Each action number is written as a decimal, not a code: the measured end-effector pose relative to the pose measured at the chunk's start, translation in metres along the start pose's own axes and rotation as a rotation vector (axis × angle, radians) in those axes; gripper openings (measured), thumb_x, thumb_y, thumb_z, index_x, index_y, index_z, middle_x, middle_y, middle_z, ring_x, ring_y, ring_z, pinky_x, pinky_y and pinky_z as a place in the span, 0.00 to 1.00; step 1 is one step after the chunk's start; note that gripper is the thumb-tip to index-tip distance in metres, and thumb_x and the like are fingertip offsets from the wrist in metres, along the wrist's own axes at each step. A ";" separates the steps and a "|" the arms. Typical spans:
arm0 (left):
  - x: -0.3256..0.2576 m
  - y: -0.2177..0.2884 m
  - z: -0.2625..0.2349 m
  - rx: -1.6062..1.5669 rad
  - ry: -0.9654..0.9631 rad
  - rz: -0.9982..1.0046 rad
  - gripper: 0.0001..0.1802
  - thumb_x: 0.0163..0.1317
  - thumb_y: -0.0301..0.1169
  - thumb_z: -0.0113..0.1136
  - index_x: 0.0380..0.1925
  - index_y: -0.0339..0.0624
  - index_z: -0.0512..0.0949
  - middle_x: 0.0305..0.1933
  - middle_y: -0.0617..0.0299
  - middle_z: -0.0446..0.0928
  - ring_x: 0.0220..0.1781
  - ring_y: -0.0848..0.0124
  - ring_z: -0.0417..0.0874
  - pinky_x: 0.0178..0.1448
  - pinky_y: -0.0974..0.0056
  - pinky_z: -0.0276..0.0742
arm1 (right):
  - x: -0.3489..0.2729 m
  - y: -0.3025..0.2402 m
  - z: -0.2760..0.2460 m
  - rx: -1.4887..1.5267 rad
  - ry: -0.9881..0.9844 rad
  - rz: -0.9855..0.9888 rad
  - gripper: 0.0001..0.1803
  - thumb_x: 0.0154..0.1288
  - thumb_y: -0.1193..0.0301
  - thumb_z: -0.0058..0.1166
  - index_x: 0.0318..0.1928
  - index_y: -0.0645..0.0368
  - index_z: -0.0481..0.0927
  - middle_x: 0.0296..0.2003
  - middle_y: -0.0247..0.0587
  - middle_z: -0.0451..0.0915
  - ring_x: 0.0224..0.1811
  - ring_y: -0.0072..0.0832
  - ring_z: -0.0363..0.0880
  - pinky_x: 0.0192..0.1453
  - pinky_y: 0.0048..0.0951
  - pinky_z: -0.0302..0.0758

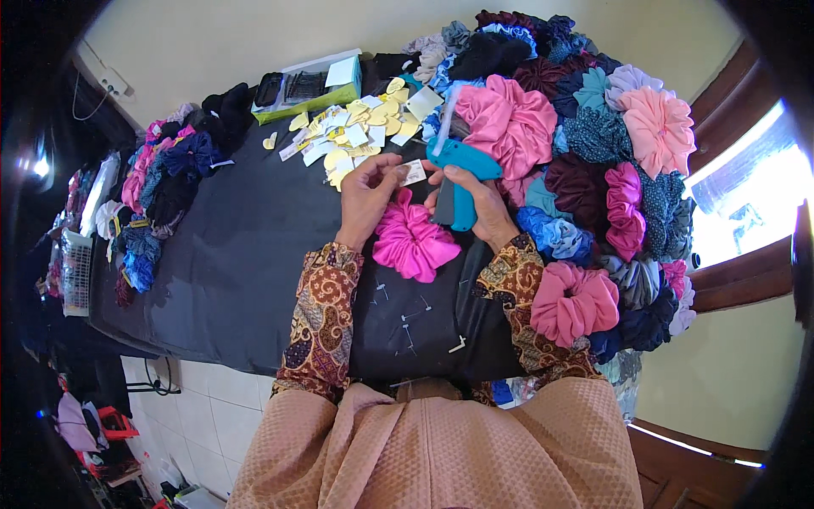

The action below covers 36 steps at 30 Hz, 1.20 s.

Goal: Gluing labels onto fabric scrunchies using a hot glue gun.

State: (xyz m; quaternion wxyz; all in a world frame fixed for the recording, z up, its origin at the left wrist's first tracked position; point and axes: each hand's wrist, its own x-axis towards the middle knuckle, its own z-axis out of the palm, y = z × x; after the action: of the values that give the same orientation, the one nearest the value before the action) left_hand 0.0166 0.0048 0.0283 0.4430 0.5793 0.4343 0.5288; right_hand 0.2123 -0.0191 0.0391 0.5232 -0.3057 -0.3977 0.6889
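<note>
My right hand (483,199) is wrapped round a teal tagging gun (465,170), whose tip points left toward a small white tag. My left hand (370,197) pinches that paper tag (413,173) between thumb and fingers, close to the gun's tip. Just below my hands, a bright pink scrunchie (415,236) lies on the black-covered table (229,263); its upper edge is by my left fingers, and I cannot tell if they hold it too. Several small plastic fasteners (407,319) are scattered in front of it.
A big heap of scrunchies (585,170) in many colours fills the right side. Beyond my hands lies a pile of yellow and white tags (360,127), beside a green-and-white box (309,87). Tagged scrunchies (153,187) are piled at the left, near a wire basket (76,271).
</note>
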 end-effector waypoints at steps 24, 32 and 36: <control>0.007 0.001 -0.027 -0.058 -0.240 -0.096 0.04 0.59 0.26 0.61 0.29 0.37 0.77 0.33 0.65 0.80 0.34 0.80 0.78 0.42 0.73 0.73 | -0.001 -0.002 0.004 -0.012 -0.053 -0.014 0.23 0.65 0.61 0.54 0.53 0.64 0.69 0.43 0.50 0.80 0.30 0.33 0.82 0.34 0.34 0.81; -0.002 -0.007 -0.003 0.300 -0.270 0.112 0.05 0.63 0.27 0.60 0.35 0.37 0.77 0.26 0.63 0.77 0.28 0.79 0.74 0.34 0.70 0.70 | 0.001 0.002 0.002 -0.034 -0.016 0.002 0.24 0.65 0.56 0.53 0.45 0.68 0.76 0.42 0.48 0.80 0.31 0.29 0.82 0.37 0.31 0.81; 0.000 -0.008 -0.004 0.293 -0.009 0.210 0.05 0.63 0.27 0.59 0.35 0.37 0.77 0.24 0.62 0.78 0.26 0.77 0.74 0.32 0.69 0.71 | 0.001 -0.001 0.003 -0.040 0.006 -0.051 0.24 0.65 0.55 0.52 0.46 0.67 0.76 0.42 0.49 0.80 0.32 0.30 0.83 0.37 0.31 0.81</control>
State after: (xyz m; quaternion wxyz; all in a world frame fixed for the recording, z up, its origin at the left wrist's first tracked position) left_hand 0.0126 0.0073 0.0207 0.2985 0.6821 0.4418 0.5004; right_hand 0.2103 -0.0184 0.0417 0.5354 -0.3080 -0.4177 0.6663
